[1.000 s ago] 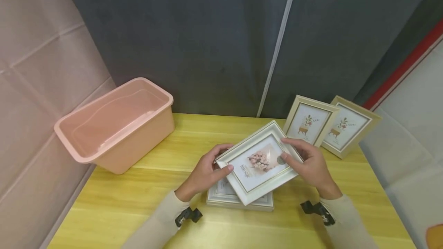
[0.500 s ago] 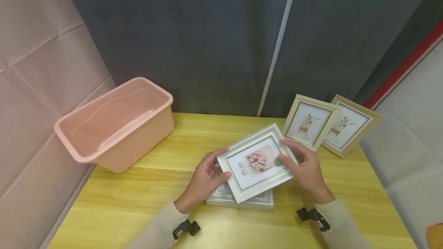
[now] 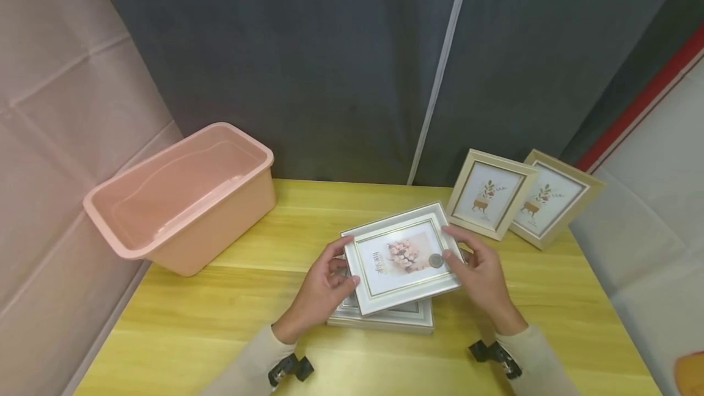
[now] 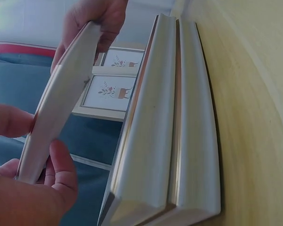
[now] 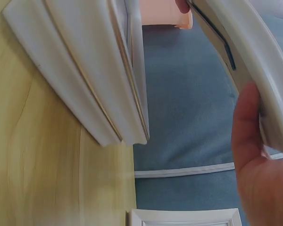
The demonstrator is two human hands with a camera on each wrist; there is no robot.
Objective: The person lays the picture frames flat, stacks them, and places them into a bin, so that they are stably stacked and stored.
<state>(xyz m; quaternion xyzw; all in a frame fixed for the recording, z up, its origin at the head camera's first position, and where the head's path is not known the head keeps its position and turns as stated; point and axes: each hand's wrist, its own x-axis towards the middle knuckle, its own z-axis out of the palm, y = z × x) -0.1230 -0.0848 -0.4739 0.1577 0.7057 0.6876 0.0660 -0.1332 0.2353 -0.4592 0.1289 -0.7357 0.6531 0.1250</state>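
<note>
A white picture frame (image 3: 404, 258) with a pink-flower print and a small round sticker is held up between both hands. My left hand (image 3: 319, 289) grips its left end, thumb on the front. At the opposite end my right hand (image 3: 481, 277) pinches the border, thumb near the sticker. Below it, two more white frames (image 3: 385, 322) lie stacked flat on the table; the wrist views show a gap between the held frame and this stack (image 4: 165, 117). The lifted frame's side (image 5: 254, 56) fills the upper right of the right wrist view.
Two cream frames with potted-plant prints, one in front (image 3: 489, 194) and one behind (image 3: 555, 200), stand upright at the back right. An open pink plastic bin (image 3: 220, 219) sits at the back left of the wooden table (image 3: 220, 329). A dark curtain (image 3: 302, 66) hangs behind.
Both hands have turned the held frame clockwise, so it lies more level across the view, and brought its right end slightly down and left. The stack and other frames stay put.
</note>
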